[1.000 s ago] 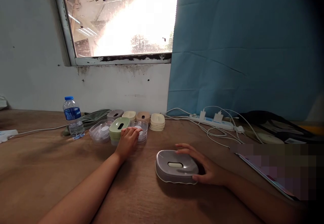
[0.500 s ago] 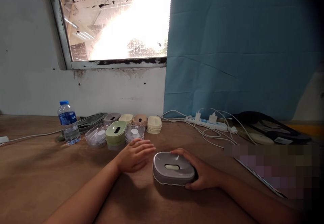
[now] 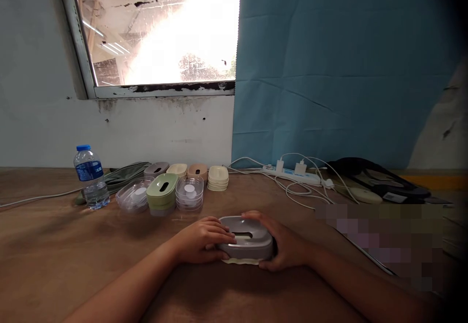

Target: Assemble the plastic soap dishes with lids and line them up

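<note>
A rounded grey plastic box (image 3: 250,252) with a slot in its top sits in front of me. A cream, wavy-edged layer shows along its lower front, and cream also shows through the slot. My left hand (image 3: 201,241) holds the left end, fingers over the top and thumb low on the side. Around the right end wraps my right hand (image 3: 288,245), with the thumb at the lower front and the fingers at the back edge. The fingers partly hide both ends.
Behind the box stand a green slotted box (image 3: 163,196), clear plastic trays (image 3: 190,201), a cream stack (image 3: 218,179) and a tan box (image 3: 197,172). A water bottle (image 3: 89,186) is far left. Cables and a power strip (image 3: 307,178) lie back right, near a black bag (image 3: 369,179).
My left hand has come down from the air beside the box onto its left end. My right hand keeps its grip. The whole view has shifted slightly.
</note>
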{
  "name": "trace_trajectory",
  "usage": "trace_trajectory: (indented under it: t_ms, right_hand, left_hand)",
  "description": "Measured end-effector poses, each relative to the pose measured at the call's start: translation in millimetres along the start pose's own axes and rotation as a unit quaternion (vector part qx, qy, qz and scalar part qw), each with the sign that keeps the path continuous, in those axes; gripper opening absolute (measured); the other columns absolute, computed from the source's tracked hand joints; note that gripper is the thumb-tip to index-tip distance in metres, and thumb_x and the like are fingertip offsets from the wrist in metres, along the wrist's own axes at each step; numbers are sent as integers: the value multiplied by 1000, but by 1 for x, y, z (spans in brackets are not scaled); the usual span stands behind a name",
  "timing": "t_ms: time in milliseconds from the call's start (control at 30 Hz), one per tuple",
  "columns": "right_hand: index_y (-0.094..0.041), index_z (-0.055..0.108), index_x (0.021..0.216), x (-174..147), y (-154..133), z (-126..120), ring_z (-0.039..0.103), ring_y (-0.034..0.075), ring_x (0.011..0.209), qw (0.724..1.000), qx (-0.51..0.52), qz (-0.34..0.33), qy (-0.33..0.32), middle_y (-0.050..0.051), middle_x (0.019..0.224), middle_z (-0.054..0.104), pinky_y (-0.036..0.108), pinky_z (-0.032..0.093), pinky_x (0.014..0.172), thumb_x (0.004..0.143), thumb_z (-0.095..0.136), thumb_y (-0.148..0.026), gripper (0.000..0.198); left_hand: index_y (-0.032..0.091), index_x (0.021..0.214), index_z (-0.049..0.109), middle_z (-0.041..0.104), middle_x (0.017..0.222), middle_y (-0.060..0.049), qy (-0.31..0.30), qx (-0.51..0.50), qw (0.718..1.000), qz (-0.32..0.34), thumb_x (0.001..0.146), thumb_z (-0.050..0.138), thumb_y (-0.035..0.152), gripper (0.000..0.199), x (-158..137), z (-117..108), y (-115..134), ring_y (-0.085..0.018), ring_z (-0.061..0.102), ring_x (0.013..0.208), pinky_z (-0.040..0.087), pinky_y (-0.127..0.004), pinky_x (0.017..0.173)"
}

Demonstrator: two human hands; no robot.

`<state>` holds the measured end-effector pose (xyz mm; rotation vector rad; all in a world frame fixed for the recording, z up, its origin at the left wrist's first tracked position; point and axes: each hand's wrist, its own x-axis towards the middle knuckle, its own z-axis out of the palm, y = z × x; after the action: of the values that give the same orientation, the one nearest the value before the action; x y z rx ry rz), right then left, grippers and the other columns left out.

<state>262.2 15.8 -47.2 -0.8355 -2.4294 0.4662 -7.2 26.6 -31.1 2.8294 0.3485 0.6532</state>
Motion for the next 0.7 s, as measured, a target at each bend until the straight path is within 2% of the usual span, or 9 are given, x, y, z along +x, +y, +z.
trace_trajectory:
  t_ms: [133,267,400,500,600,700]
  right_hand:
    - [-24,25,132,-2,3,1,38,30,118,999,30,30,-2,11,131,35,41,33,99,51,77,-33,97]
    - [-25,11,137,-2,4,2,32,30,124,995,85,46,19,12,138,26,42,30,102,51,80,-34,110]
    - [-24,-1,139,0,5,2,40,28,119,985,161,62,6,14,135,31,43,33,100,52,81,-35,120]
    - [-24,3,139,-1,10,-1,47,27,111,987,152,58,20,15,136,30,43,36,97,49,81,-39,120]
    - [-22,26,131,-5,19,-13,51,25,103,994,84,64,30,12,127,42,38,42,89,51,78,-42,98]
    - [-21,54,102,-8,32,-30,54,25,96,994,-50,98,23,6,107,57,34,43,84,57,73,-45,54]
  left_hand:
    - [16,111,58,66,104,-9,53,-53,997,-30,79,58,32,36,-1,-4,3,-19,59,99,39,-32,93]
    - [12,105,61,67,97,-10,120,-72,984,-113,79,56,35,35,-4,-5,4,-18,60,88,46,-28,80]
    - [12,100,62,68,89,-7,178,-102,962,-182,81,53,36,32,-7,-5,1,-16,61,79,47,-24,71]
    - [12,96,63,68,84,-5,230,-123,941,-218,81,52,38,32,-8,-5,-3,-16,60,75,47,-24,68]
    - [12,94,62,68,86,-5,285,-127,922,-230,82,51,38,31,-9,-6,-6,-16,60,76,47,-24,67]
    - [14,92,63,68,85,-5,310,-76,918,-234,81,51,38,29,-10,-7,-5,-16,61,75,47,-24,68]
